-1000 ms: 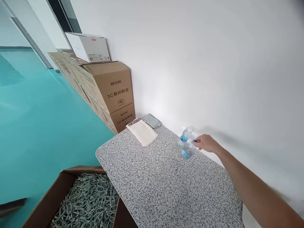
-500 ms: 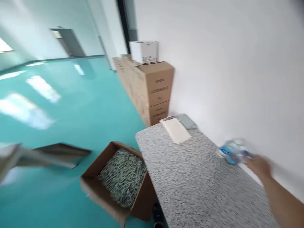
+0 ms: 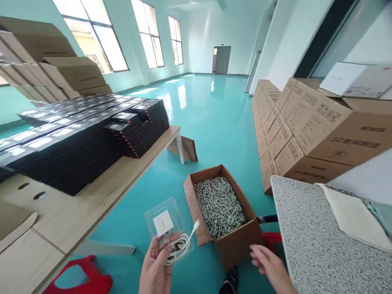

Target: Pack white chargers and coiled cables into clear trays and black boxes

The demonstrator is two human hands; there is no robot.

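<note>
My left hand (image 3: pixel 157 261) is closed round the lower part of a clear plastic tray (image 3: pixel 149 218). A white charger (image 3: pixel 163 223) sits against the tray. A coiled white charging cable (image 3: pixel 178 250) is pinched under the fingers, its plug sticking up to the right. My right hand (image 3: pixel 267 261) holds nothing, with its fingers stretched out, between the open cardboard box (image 3: pixel 190 196) and the speckled grey table (image 3: pixel 306 228). Many coiled light-coloured cords or cables (image 3: pixel 219 204) fill the box; their exact kind is unclear.
Rows of black boxes (image 3: pixel 92 155) cover much of the wooden table (image 3: pixel 122 179) at left. Brown cartons (image 3: pixel 294 126) line the right wall, a white box (image 3: pixel 352 79) on top. Red stools (image 3: pixel 85 277) stand low down. A pale cloth-like sheet (image 3: pixel 355 212) lies on the speckled table.
The view has swung left. My right hand has come away from a blurred clear-and-blue object by the wall and is now empty. My left hand has come into view with the tray, charger and cable.
</note>
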